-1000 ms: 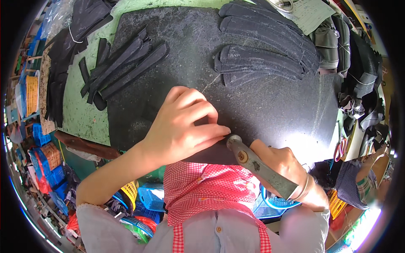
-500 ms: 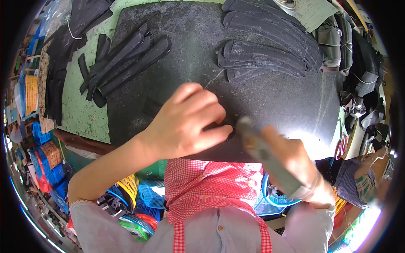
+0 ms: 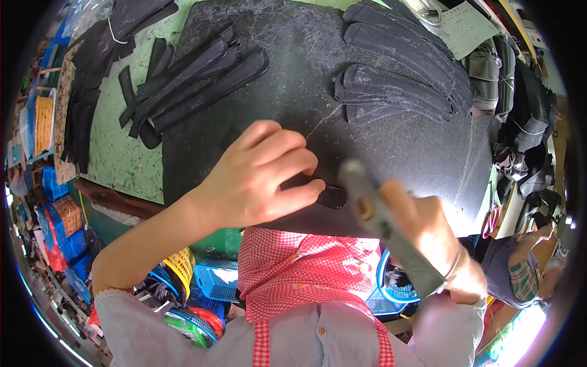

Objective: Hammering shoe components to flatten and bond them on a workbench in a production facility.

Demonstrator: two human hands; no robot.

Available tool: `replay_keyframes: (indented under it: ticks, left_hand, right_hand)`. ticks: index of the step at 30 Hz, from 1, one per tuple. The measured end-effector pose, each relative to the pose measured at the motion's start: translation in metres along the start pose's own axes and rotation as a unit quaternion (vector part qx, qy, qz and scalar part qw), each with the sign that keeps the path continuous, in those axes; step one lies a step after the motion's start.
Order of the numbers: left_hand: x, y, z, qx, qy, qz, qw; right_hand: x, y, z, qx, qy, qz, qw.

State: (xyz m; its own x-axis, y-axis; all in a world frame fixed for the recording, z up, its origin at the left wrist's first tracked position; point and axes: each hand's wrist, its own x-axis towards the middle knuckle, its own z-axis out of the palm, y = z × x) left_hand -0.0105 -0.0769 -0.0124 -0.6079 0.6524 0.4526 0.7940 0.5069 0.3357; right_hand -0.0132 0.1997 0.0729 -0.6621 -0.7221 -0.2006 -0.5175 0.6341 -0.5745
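My left hand (image 3: 260,177) is closed over a small black strip (image 3: 332,197) on the dark work board (image 3: 293,92), near its front edge. The strip's rounded end sticks out past my thumb and finger; the rest is under the hand. In my right hand (image 3: 422,226) is a hammer (image 3: 397,241) with a grey metal head. The end of its wooden handle shows in the head, and my fingers hide most of the handle. The hammer's tip hangs just right of the strip; whether it touches the board I cannot tell.
Curved black strips (image 3: 397,92) lie in overlapping rows at the back right, and a loose pile of black strips (image 3: 189,79) at the back left. Red-handled scissors (image 3: 490,221) hang by the right edge. Below are blue baskets (image 3: 218,278). Another person's arm (image 3: 529,244) shows at the right.
The view has shifted, so the board's strips sit a little farther right. More of the black strip's end shows beside my left fingers. The hammer is lifted or tilted slightly differently.
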Motion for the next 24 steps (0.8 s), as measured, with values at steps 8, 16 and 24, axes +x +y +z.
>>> replay_keyframes:
  ticks: [8,16,24]
  left_hand:
    - [-0.006,-0.017,-0.009,-0.033,0.019,-0.014,0.999]
    - [-0.015,-0.029,-0.02,-0.03,0.018,-0.03,0.999]
    - [-0.02,-0.045,-0.033,-0.059,0.01,-0.029,0.998]
  right_hand:
    - [0.017,-0.011,0.005,0.022,-0.015,-0.002,1.0]
    - [0.035,-0.013,0.013,0.028,-0.054,-0.034,0.998]
    - [0.051,-0.024,0.005,0.049,-0.071,-0.011,0.996]
